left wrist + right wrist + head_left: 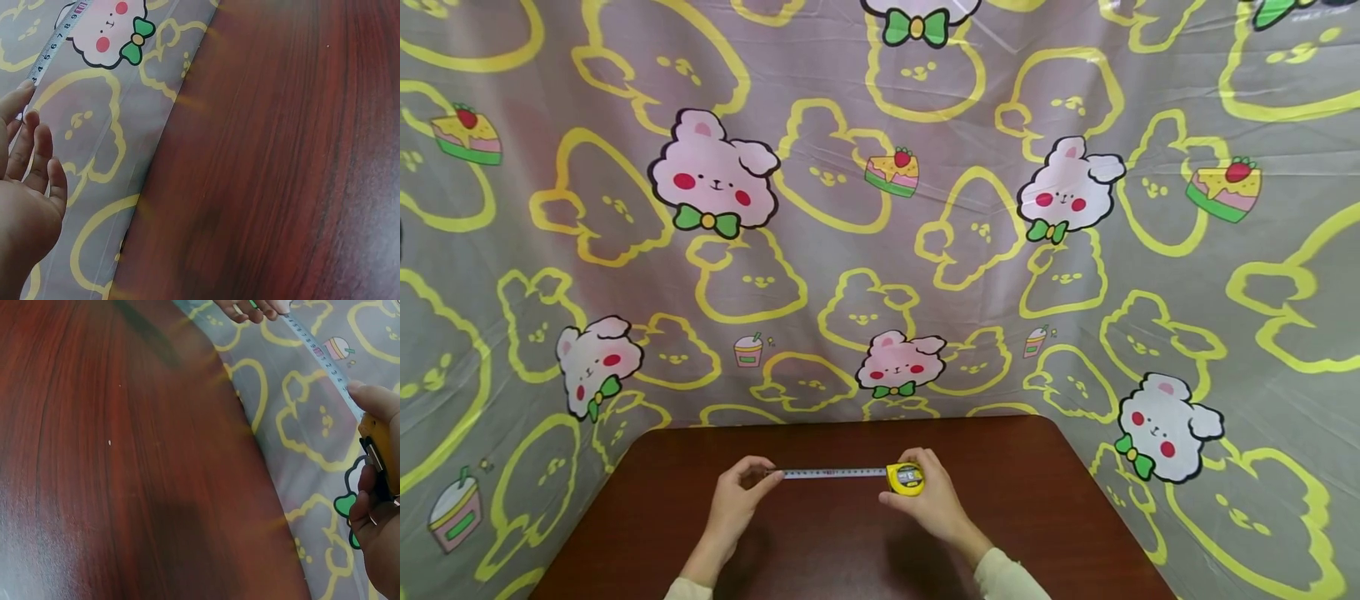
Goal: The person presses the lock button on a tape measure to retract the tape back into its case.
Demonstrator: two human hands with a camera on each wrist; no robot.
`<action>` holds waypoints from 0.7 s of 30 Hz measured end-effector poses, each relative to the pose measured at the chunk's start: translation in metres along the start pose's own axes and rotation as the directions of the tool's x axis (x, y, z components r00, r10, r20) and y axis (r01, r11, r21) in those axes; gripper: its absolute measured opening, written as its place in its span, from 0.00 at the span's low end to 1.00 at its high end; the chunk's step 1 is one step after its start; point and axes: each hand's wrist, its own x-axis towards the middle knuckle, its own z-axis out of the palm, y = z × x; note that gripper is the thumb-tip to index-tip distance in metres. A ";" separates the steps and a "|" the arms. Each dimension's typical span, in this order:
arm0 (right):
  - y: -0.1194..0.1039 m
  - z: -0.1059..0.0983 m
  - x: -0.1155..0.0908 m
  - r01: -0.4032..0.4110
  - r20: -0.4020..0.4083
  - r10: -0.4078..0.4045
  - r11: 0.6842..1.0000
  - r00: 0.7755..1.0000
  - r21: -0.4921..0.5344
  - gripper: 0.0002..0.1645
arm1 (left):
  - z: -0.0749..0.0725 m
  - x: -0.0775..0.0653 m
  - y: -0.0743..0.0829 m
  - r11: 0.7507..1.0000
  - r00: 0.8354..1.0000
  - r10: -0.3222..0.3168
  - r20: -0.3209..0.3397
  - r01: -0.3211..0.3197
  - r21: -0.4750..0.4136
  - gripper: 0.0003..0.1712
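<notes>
A yellow tape measure [906, 478] sits in my right hand [936, 500], gripped between thumb and fingers. Its white blade [835, 473] is drawn out straight to the left, with black numbers and a red mark along it. My left hand [737, 496] pinches the blade's free end between thumb and forefinger. In the left wrist view the other fingers [40, 156] of that hand are loosely bent, away from the blade. The right wrist view shows the tape measure's case [378, 447] partly hidden by my right hand. Both hands are raised above the table.
A dark reddish-brown wooden table [850, 542] lies below, with shadows of both hands on it. Behind and at both sides hangs a grey curtain [820, 250] printed with rabbits, cakes and drink cups, close along the table's edges.
</notes>
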 end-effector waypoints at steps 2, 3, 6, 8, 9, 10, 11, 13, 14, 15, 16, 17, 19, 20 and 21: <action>0.000 0.003 0.000 -0.005 0.005 0.005 1.000 1.000 0.009 0.33 | 0.002 0.000 0.000 1.000 1.000 -0.008 0.006 0.008 -0.005 0.11; 0.000 0.004 0.000 -0.008 0.008 0.008 1.000 1.000 0.010 0.32 | 0.004 -0.001 -0.001 1.000 1.000 -0.012 0.009 0.012 -0.005 0.10; -0.001 0.008 -0.002 -0.011 0.017 0.011 1.000 1.000 0.012 0.32 | 0.008 -0.001 0.000 1.000 0.999 -0.025 0.021 0.025 -0.008 0.11; -0.001 0.010 -0.003 -0.015 0.027 0.014 1.000 1.000 0.015 0.33 | 0.011 -0.002 0.000 0.999 0.999 -0.034 0.029 0.034 -0.012 0.11; -0.002 0.012 -0.003 -0.013 0.032 0.012 1.000 0.999 0.016 0.33 | 0.013 -0.002 0.000 0.999 0.999 -0.035 0.032 0.035 -0.013 0.11; -0.002 0.013 -0.004 -0.010 0.040 0.009 1.000 0.999 0.021 0.33 | 0.014 -0.003 -0.001 0.999 0.999 -0.036 0.036 0.037 -0.017 0.11; -0.003 0.014 -0.004 -0.003 0.047 0.002 1.000 0.999 0.025 0.32 | 0.016 -0.003 -0.001 0.999 0.999 -0.034 0.039 0.035 -0.021 0.11; -0.003 0.017 -0.005 0.011 0.056 -0.012 1.000 0.998 0.023 0.33 | 0.019 -0.004 -0.002 0.999 0.999 -0.033 0.039 0.034 -0.033 0.11; -0.004 0.018 -0.005 0.021 0.058 -0.022 1.000 0.998 0.020 0.33 | 0.021 -0.004 -0.003 0.999 0.999 -0.028 0.039 0.029 -0.038 0.11; -0.004 0.019 -0.005 0.029 0.058 -0.030 0.999 0.998 0.017 0.33 | 0.022 -0.005 -0.003 0.998 0.999 -0.028 0.039 0.030 -0.047 0.11; -0.003 0.020 -0.005 0.038 0.055 -0.038 0.999 0.998 0.011 0.33 | 0.023 -0.006 -0.004 0.998 0.999 -0.027 0.039 0.029 -0.053 0.11; -0.003 0.021 -0.005 0.045 0.050 -0.045 0.999 0.998 0.005 0.32 | 0.024 -0.006 -0.005 0.998 0.999 -0.024 0.038 0.026 -0.059 0.11; -0.003 0.023 -0.005 0.053 0.039 -0.052 0.999 0.998 -0.007 0.32 | 0.026 -0.007 -0.007 0.997 0.999 -0.024 0.039 0.026 -0.071 0.11; -0.003 0.024 -0.005 0.056 0.034 -0.055 0.998 0.998 -0.010 0.32 | 0.027 -0.007 -0.007 0.997 0.999 -0.026 0.041 0.029 -0.076 0.11; -0.003 0.025 -0.005 0.059 0.029 -0.059 0.998 0.998 -0.013 0.32 | 0.029 -0.007 -0.008 0.997 0.999 -0.032 0.042 0.035 -0.076 0.11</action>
